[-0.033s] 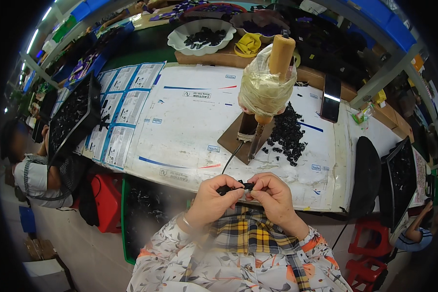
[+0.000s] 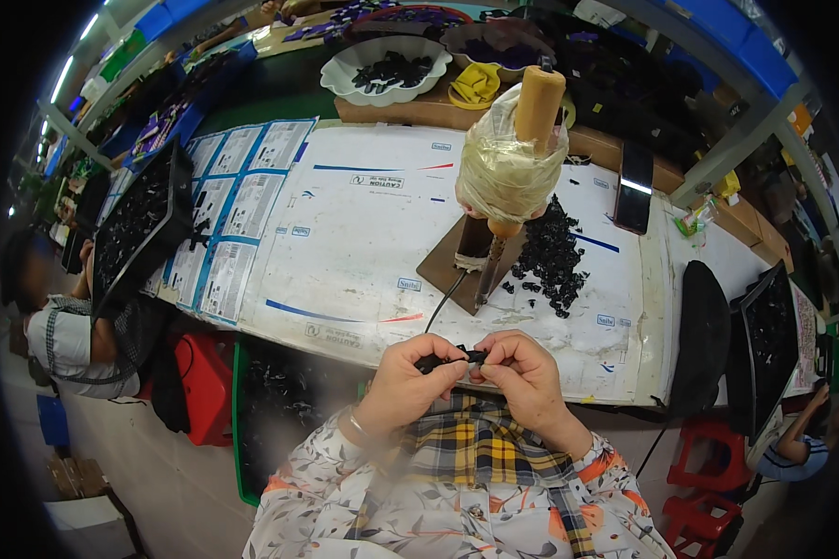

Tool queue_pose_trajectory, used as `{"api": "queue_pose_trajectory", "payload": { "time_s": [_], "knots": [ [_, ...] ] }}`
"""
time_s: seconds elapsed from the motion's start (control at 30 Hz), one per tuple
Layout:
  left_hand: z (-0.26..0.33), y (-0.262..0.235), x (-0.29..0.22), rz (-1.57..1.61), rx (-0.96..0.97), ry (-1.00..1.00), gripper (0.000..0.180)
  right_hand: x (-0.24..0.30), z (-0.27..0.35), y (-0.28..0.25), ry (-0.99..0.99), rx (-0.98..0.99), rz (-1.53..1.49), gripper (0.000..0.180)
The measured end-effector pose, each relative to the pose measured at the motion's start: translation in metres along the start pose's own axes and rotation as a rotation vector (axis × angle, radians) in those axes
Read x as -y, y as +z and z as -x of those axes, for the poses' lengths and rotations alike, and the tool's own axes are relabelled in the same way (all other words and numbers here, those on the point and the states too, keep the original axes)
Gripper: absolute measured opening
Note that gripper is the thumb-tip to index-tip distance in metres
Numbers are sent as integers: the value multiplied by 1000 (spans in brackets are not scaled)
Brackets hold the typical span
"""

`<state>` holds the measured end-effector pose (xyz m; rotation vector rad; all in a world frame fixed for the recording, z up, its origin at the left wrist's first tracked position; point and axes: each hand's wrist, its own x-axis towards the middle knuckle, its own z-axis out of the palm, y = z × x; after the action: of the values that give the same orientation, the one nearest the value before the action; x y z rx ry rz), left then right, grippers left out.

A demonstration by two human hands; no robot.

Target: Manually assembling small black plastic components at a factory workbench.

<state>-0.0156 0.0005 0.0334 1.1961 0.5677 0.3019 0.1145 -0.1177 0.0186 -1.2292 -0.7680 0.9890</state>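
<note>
Both hands meet at the table's near edge over a small black part (image 2: 475,356), whose kind I cannot make out. My left hand (image 2: 408,377) pinches it from one side, with more black material (image 2: 428,363) in its curled fingers. From the other side, the thumb and fingertips of my right hand (image 2: 524,374) grip the same part. Just beyond my hands stands a hand press (image 2: 468,279) on a brown base, its head wrapped in yellowish film (image 2: 508,168), with a wooden handle (image 2: 539,107). Right of the press lies a pile of small black parts (image 2: 555,256).
A phone (image 2: 633,191) lies at the right. At the back stands a white scalloped bowl (image 2: 373,88) of black pieces. Black trays (image 2: 172,224) (image 2: 764,345) flank the table. A green-rimmed bin (image 2: 242,419) sits lower left. Co-workers (image 2: 75,345) (image 2: 802,447) sit at both sides near red stools (image 2: 205,391).
</note>
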Motion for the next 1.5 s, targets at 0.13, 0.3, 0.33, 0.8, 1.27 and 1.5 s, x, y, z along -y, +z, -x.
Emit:
{"api": "queue_pose_trajectory", "payload": {
  "time_s": [0.13,0.3,0.33,0.8,1.27,1.5],
  "knots": [
    [1,0,0,-34,2,8,6,-2,1,2,-11,-61,-58,2],
    [-2,-1,2,-30,28,14,7,-4,0,-3,-104,21,152,7],
    [-1,0,0,-14,36,-25,7,-5,0,-3,-102,21,151,7],
    [-9,0,12,-272,59,186,8,-27,-3,-5,-98,-99,22,10],
    [-37,-6,13,-882,-39,881,18,-20,-22,-4,274,-193,-547,6],
    [-45,-7,9,-904,-42,897,19,-15,-27,-5,314,-190,-710,6]
  ]
}}
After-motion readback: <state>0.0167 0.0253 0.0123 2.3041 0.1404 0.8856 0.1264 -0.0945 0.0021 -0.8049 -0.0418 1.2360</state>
